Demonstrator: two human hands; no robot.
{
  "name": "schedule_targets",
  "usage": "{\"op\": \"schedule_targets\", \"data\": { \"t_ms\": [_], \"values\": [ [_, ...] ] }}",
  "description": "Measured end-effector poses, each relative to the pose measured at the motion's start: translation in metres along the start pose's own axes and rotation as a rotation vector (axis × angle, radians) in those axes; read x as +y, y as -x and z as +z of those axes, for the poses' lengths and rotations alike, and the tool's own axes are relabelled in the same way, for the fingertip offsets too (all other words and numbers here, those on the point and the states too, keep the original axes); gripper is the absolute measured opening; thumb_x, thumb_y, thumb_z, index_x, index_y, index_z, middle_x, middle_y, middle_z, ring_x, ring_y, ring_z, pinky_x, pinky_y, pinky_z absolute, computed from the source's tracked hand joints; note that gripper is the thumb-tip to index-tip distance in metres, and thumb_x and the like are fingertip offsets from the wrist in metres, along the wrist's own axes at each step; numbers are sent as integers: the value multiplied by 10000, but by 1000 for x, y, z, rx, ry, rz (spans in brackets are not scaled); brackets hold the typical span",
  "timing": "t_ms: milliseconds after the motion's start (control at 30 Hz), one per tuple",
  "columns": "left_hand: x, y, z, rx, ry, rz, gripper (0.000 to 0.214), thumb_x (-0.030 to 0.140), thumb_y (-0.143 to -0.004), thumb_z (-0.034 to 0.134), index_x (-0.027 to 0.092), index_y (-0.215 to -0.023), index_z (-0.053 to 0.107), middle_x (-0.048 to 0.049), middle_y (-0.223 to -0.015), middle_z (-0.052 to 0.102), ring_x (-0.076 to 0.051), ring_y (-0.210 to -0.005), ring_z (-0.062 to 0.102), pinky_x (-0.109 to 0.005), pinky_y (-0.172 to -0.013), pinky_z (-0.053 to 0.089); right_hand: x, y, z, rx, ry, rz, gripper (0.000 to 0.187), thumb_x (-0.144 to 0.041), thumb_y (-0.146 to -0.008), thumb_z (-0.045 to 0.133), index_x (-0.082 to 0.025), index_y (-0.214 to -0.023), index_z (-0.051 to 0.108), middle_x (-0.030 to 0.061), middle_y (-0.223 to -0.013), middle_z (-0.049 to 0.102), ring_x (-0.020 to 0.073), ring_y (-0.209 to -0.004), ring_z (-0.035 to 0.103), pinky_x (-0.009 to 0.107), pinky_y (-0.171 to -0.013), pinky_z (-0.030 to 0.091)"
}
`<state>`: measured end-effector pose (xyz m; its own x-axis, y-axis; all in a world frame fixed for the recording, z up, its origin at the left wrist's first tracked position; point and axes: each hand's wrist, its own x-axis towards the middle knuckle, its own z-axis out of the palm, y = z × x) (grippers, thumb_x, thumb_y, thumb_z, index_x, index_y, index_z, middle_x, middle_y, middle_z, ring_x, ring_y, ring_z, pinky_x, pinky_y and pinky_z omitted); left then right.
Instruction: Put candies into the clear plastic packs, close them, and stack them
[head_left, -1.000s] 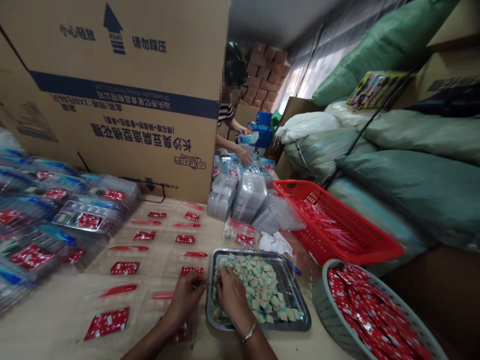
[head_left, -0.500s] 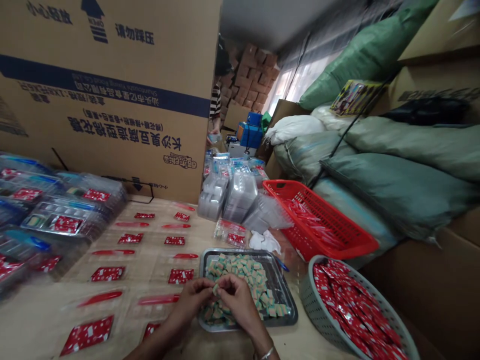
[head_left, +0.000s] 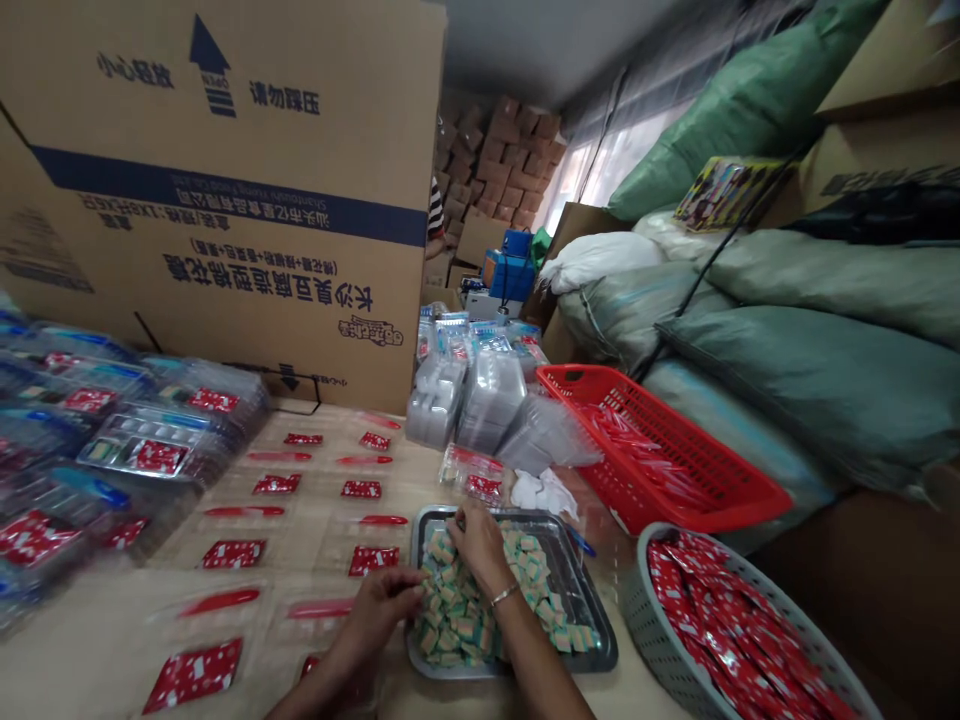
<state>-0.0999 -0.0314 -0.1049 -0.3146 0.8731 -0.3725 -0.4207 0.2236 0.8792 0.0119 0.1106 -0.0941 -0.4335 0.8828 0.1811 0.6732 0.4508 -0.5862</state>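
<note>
A large printed cardboard carton (head_left: pixel 262 200) stands at the far side of the pale table (head_left: pixel 90 650). To the right, a red plastic basket (head_left: pixel 697 518) sits beyond a grey perforated basket (head_left: pixel 660 620) heaped with red sachets (head_left: pixel 720 600). Left of the grey basket lies a metal tray (head_left: pixel 574 575), spread with small striped candy cubes (head_left: pixel 454 610).

The right hand (head_left: pixel 480 545) reaches over the tray, its fingertips bunched down at the cubes near the far left corner; whether they pinch one is hidden. The left hand (head_left: pixel 386 605) is at the tray's left rim, thumb and forefinger close together; whether a cube sits between them cannot be told.

The cubes look very light and soft, probably marshmallow-like, easily dented and perhaps slightly tacky. A gentle fingertip pinch across two opposite sides should suit them best.
</note>
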Motion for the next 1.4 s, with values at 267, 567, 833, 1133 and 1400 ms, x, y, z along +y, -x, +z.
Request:
{"op": "schedule_targets", "data": {
  "t_ms": [267, 567, 833, 1133, 1400],
  "values": [
    [6, 0, 8, 95, 35, 25, 384, 398, -358, 845, 151, -623, 717, -8, -572, 669, -123, -542, 560, -231, -571, 439, 26, 50, -14, -148, -737, 165, 165, -332, -642, 642, -179, -650, 581, -9, -602, 563, 151, -587, 516, 249, -562, 388],
    [-2, -6, 47, 89, -11, 99, 234, 313, -426, 773, 154, -580, 695, -8, -546, 645, -125, -515, 533, -225, -527, 426, 22, 78, -20, -124, -1088, 409, 397, -469, -513, 780, -179, -658, 552, -58, -555, 483, 83, -501, 406, 196, -474, 337],
    [-5, -2, 51, 64, 99, 109, 279, 333, -432, 808, 154, -606, 684, 7, -577, 638, -112, -548, 543, -207, -550, 426, 13, 84, -19, 47, -838, 192, 246, -395, -670, 654, -179, -652, 538, -45, -580, 454, 108, -549, 421, 219, -520, 355],
    [-3, -5, 50, 91, 74, 102, 255, 277, -408, 806, 153, -572, 655, 22, -541, 615, -104, -521, 530, -209, -544, 433, 28, 91, -22, 113, -368, 138, 85, -274, -700, 519, -207, -650, 532, -2, -609, 533, 164, -596, 510, 263, -590, 384],
    [-4, -3, 50, 56, 53, 170, 220, 283, -451, 789, 166, -600, 676, 2, -603, 659, -139, -603, 572, -235, -618, 457, 16, 85, -26, -89, -830, 265, 280, -454, -650, 639, -181, -666, 579, -5, -610, 525, 149, -594, 482, 265, -589, 383]
  ]
}}
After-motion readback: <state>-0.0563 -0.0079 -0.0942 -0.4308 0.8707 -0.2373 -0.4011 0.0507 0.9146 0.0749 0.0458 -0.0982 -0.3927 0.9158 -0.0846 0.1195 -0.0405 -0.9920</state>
